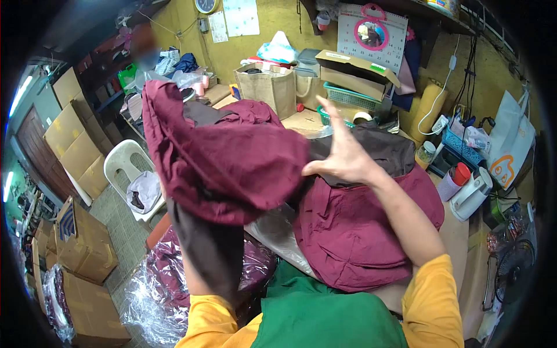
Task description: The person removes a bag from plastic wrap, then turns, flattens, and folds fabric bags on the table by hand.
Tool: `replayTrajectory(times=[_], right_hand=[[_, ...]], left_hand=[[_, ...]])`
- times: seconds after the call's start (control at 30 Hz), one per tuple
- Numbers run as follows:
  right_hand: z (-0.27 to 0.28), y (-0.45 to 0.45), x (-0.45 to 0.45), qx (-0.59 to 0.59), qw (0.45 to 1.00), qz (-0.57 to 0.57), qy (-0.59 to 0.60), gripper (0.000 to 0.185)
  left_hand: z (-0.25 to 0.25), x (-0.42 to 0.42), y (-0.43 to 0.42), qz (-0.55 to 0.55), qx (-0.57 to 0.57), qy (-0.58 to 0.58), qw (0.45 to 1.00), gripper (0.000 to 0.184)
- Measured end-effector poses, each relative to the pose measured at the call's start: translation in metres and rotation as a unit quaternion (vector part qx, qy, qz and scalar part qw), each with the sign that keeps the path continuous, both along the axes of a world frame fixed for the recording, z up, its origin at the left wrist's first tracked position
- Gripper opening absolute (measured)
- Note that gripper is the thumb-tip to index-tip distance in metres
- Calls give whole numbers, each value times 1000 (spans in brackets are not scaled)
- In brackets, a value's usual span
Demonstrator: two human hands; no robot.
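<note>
A bundle of maroon cloth [232, 168] with a dark brown panel [212, 243] is raised in front of me, over my left forearm [196, 281]. The cloth covers my left hand, so its fingers are hidden. My right hand [345, 153] is open, thumb and fingers spread wide. Its thumb tip is close to the right edge of the raised bundle; whether they touch I cannot tell. Under my right forearm lies another maroon piece [360, 232] with a dark brown part [386, 148], spread on the table. Clear plastic [281, 232] shows between the two pieces.
Plastic-wrapped maroon goods [168, 267] sit at lower left, near a white chair [125, 165]. Cardboard boxes [87, 243] stand on the floor. Along the back are a beige bag [264, 93], an open carton [354, 72] and a green basket [354, 98]. A white kettle [471, 194] stands at right.
</note>
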State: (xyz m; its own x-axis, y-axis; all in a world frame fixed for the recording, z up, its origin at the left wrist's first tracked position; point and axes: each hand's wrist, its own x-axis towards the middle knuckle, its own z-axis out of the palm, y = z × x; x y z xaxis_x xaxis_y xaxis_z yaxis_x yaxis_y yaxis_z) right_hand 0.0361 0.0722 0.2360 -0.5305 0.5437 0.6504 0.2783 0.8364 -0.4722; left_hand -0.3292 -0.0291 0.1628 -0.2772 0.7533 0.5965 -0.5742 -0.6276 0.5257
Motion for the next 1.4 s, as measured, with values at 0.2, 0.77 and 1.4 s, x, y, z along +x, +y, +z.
replayTrajectory(times=[0.2, 0.77, 1.4], right_hand=[[-23, 28, -52, -279, 916, 252, -140, 40], [-115, -64, -74, 215, 927, 85, -296, 40], [-68, -10, -7, 98, 916, 74, -382, 64]], left_hand=[[-15, 14, -33, -11, -56, 17, 998, 60], [-110, 1, 0, -84, -177, -126, 972, 46], [-150, -20, 0, 102, -356, 90, 924, 49]])
